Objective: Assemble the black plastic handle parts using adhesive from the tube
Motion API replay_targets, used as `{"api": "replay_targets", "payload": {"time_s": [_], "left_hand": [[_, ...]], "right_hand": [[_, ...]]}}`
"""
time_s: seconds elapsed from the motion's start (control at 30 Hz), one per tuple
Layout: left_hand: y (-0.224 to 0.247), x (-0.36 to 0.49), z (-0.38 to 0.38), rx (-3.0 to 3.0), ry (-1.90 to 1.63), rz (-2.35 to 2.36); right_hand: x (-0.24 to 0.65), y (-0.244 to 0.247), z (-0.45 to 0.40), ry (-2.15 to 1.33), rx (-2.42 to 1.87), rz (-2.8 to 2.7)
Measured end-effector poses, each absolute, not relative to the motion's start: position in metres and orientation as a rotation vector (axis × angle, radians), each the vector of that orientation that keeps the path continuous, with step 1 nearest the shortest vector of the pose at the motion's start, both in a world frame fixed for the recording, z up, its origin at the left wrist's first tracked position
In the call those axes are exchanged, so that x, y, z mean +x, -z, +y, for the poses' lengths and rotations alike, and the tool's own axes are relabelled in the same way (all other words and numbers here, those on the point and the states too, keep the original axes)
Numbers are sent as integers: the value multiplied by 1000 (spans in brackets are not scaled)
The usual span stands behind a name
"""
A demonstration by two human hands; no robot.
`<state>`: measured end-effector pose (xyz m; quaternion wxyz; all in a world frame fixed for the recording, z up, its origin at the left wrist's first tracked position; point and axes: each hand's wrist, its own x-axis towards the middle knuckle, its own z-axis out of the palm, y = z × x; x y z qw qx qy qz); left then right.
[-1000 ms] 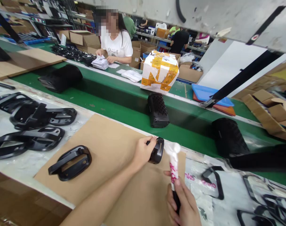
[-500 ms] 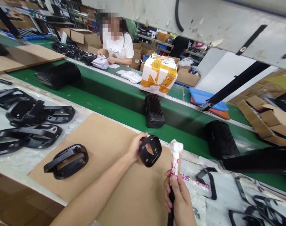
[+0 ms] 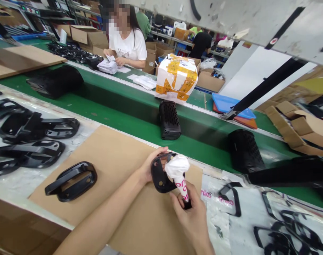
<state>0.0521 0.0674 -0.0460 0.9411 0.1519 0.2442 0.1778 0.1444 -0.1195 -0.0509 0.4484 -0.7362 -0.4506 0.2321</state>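
Observation:
My left hand (image 3: pixel 152 163) is closed round the side of a black plastic frame with a handle (image 3: pixel 158 175), holding it tilted above the brown cardboard sheet (image 3: pixel 119 156). My right hand (image 3: pixel 189 209) grips a hammer (image 3: pixel 177 166) by its dark handle. White plastic with pink lettering wraps its head and upper shaft. The wrapped head is in front of the frame's opening and hides part of it; whether they touch I cannot tell. A similar black handled frame (image 3: pixel 76 182) lies on the cardboard, left of my left forearm.
More black handled frames (image 3: pixel 31 154) lie at left, and thin black frames (image 3: pixel 286 226) at right. Beyond the cardboard runs a green conveyor belt (image 3: pixel 124 124) bearing a black perforated housing (image 3: pixel 170 120) and other dark units. Across it, a person (image 3: pixel 126 46) handles papers beside a taped box (image 3: pixel 176 78).
My right hand has swung the hammer left and tilted it, bringing its wrapped head over the frame. My left hand has turned the frame, its opening now facing me more. The view has shifted slightly.

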Motion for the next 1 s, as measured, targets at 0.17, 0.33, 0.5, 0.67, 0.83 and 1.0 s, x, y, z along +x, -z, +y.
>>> {"api": "replay_targets", "payload": {"time_s": [0.17, 0.33, 0.5, 0.67, 0.83, 1.0], "left_hand": [[54, 61, 58, 494, -419, 593], [53, 58, 43, 1374, -889, 749], [48, 53, 37, 1836, -859, 427], [63, 58, 45, 1596, -767, 635], [67, 59, 56, 1261, -828, 740], [71, 63, 45, 1368, -783, 702]], "right_hand": [[150, 48, -113, -570, -1858, -1022], [155, 47, -104, -824, -1704, -525], [160, 46, -94, -1064, -1370, -186], [166, 37, -97, -1067, -1278, -165], [165, 41, -125, -1122, -1565, -344], [145, 57, -149, -1052, -1690, -251]]}}
